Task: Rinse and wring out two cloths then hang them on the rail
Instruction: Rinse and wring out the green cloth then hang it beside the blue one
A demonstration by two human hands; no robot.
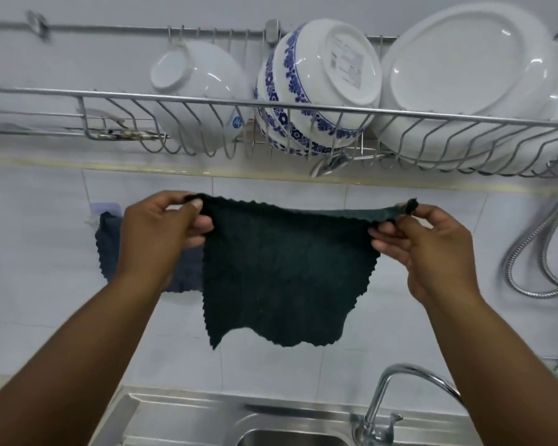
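Note:
A dark green cloth [284, 272] hangs spread out flat in front of the tiled wall, above the sink. My left hand [161, 230] pinches its upper left corner and my right hand [422, 249] pinches its upper right corner. A dark blue cloth [110, 246] hangs against the wall behind my left hand, partly hidden by the hand and by the green cloth. Its rail is hidden; only a pale bracket [103, 208] shows above it.
A wire dish rack [207, 103] on the wall above holds white bowls [200, 91], a blue-patterned bowl [319, 85] and plates [464, 75]. Below are the steel sink [181, 420] and its curved tap [397, 391]. A metal hose [535, 249] loops at the right.

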